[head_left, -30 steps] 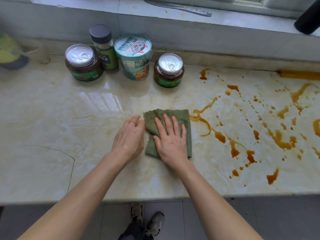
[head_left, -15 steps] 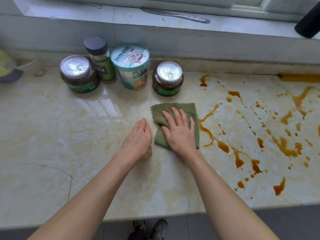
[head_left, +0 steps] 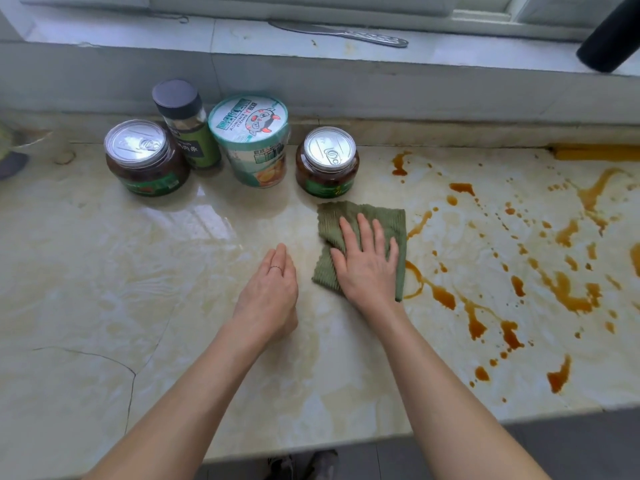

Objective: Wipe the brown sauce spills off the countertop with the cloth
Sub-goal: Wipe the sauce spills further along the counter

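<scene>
Pale marble table runs below a window ledge, with brown sauce spills streaking its right half. The right hand lies flat, fingers spread, pressing the green cloth at the spills' left edge. The left hand rests just beside the cloth, fingers straight and together.

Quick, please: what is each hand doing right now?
Left hand: open, holding nothing.
Right hand: open, flat fingers pressing the cloth.

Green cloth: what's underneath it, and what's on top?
The right hand presses flat on the green cloth. Beneath is the countertop; sauce spills lie just right of it, any underneath are hidden.
</scene>
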{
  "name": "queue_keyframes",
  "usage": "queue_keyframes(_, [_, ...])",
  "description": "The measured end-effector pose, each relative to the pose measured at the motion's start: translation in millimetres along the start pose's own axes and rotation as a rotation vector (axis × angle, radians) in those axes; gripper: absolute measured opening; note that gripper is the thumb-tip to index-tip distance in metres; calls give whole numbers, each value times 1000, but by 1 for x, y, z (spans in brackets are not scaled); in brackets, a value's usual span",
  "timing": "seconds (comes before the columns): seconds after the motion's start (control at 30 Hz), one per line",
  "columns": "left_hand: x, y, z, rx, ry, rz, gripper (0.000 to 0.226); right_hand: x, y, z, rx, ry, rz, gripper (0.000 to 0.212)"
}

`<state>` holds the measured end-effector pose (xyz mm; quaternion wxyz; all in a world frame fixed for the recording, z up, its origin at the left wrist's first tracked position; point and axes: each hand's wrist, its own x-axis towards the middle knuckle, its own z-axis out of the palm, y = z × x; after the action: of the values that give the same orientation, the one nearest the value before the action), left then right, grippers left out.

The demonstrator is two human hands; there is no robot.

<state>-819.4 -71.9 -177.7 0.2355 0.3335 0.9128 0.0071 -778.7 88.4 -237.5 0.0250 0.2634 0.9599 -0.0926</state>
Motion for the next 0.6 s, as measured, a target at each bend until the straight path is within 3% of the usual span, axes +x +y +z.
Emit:
queue_keyframes(0.13, [2, 0, 1, 40, 28, 16, 69, -27, -18, 9, 14, 36, -91, 62])
queue_keyframes(0.23, [1, 0, 0, 40, 24, 19, 69, 2, 1, -1, -36, -13, -186, 59])
queue_keyframes(0.43, [-2, -4, 0, -34, 26, 12, 66, 11, 0, -2, 9, -14, -17, 57])
queue_keyframes(0.6, [1, -8, 0, -85, 13, 26, 68, -27, 4, 3, -34, -31, -350, 59])
